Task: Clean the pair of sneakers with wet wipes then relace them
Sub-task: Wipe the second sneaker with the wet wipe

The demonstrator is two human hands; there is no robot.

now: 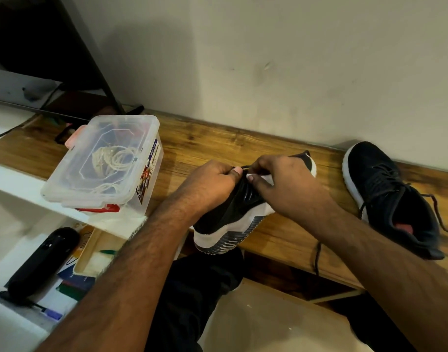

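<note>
Relacing stage, by the look of it. Sneaker in hand [233, 214] sits on its side at the front edge of the table [217, 146], heel overhanging toward the lap, sole facing right. Both hands are on top of it at the eyelet area.

Left hand [212, 181]: fingers curled, thumb and forefinger look pinched on the black lace [245, 167]. Right hand [281, 179]: grip closed too, fingers curled around the lace or tongue right next to the left thumb; I can't tell which, the contact point is mostly hidden. A white patch shows under the right thumb; can't say if it's a wipe or part of the shoe.

2nd sneaker [393, 196] lies well to the right on the table, laced, ends trailing loose, one hanging off the front edge.

Risks as I see them:
- Sneaker isn't braced, only held from above. A hard pull on the lace could tip it off the edge.
- Lace tip could slip out of the pinch and back out of the eyelet.
- Right forearm passes close to the 2nd sneaker; a swing could snag its loose lace.

Clear plastic box [103, 161] with string inside sits to the left, out of the way.
</note>
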